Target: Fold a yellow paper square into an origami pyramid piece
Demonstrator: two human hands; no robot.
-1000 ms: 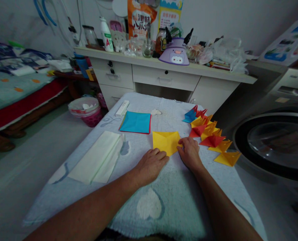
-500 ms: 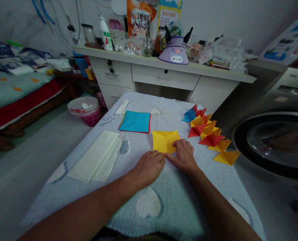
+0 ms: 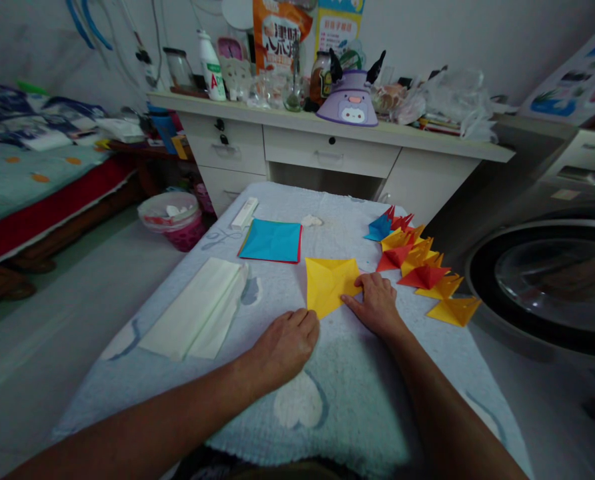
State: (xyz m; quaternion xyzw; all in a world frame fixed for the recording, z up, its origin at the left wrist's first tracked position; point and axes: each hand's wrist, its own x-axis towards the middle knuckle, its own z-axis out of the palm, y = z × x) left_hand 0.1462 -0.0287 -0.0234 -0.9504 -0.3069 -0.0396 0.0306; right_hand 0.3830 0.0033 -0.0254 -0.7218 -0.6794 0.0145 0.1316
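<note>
A yellow sheet of origami paper (image 3: 330, 283) with creases lies on the cloth-covered table in front of me. My left hand (image 3: 288, 341) has its fingers pressed together on the sheet's near left corner. On the right edge, my right hand (image 3: 376, 303) holds the paper between thumb and fingers. Beyond and to the left lies a stack of square paper (image 3: 271, 241), blue on top with red showing beneath. Several folded paper pieces (image 3: 420, 263) in blue, red, orange and yellow stand in a row at the right.
A folded pale paper bundle (image 3: 197, 310) lies left of my hands. A white narrow box (image 3: 245, 213) and a crumpled white scrap (image 3: 311, 221) sit at the far end. Behind stands a white desk (image 3: 327, 148); a washing machine (image 3: 567, 200) is at the right, a pink bin (image 3: 172, 220) at the left.
My left hand has shifted slightly left and toward me. My right hand has moved from the near edge to the right. More of the yellow paper's near part shows, coming to a point.
</note>
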